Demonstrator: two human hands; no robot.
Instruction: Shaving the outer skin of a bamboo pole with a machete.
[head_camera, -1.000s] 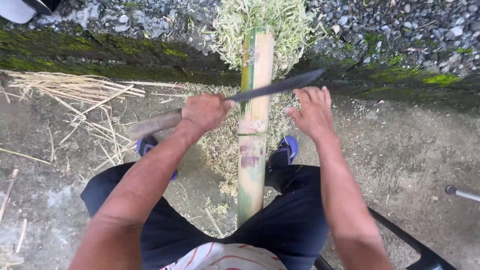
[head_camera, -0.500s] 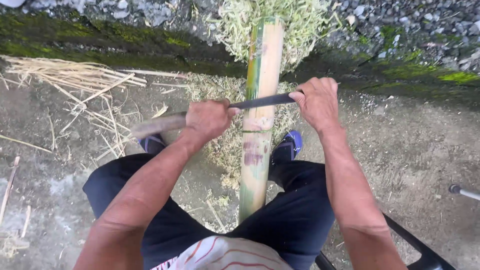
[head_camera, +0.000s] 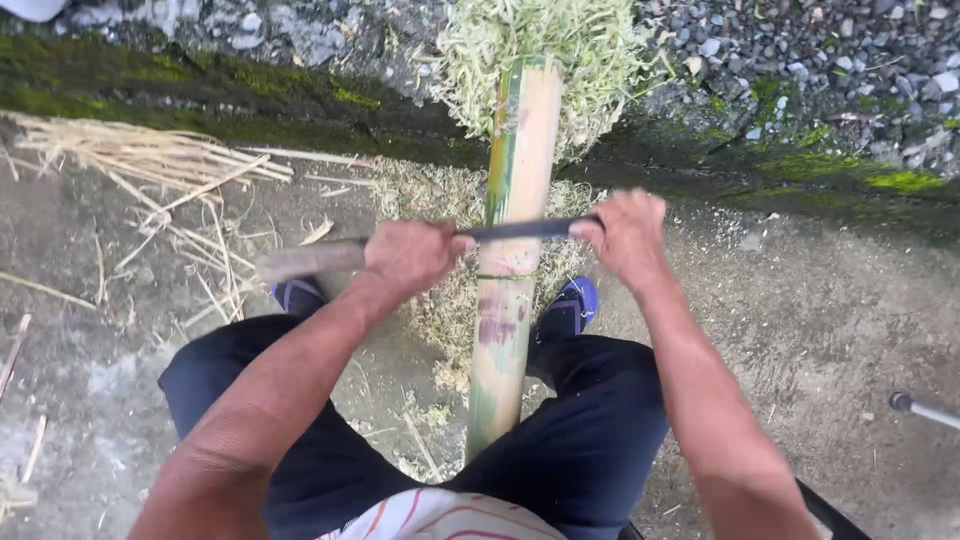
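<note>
A thick bamboo pole (head_camera: 510, 260) runs from between my knees up to a mossy ledge, pale where its skin is scraped and green and brown lower down. A long dark blade (head_camera: 520, 229) lies flat across the pole. My left hand (head_camera: 410, 257) grips the knife's wooden handle (head_camera: 305, 261) left of the pole. My right hand (head_camera: 628, 235) holds the blade's far end right of the pole. Both arms reach forward over my dark trousers.
A heap of green shavings (head_camera: 545, 50) lies around the pole's top end. Dry straw strips (head_camera: 160, 170) lie at the left. Gravel (head_camera: 830, 60) covers the far right above the mossy ledge (head_camera: 200, 110). My blue shoes (head_camera: 570, 305) flank the pole. A metal rod (head_camera: 925, 408) pokes in at right.
The blade has slid down the pole toward me, from slanted to level across it. Both hands came closer to my body, the right hand closing over the blade's end.
</note>
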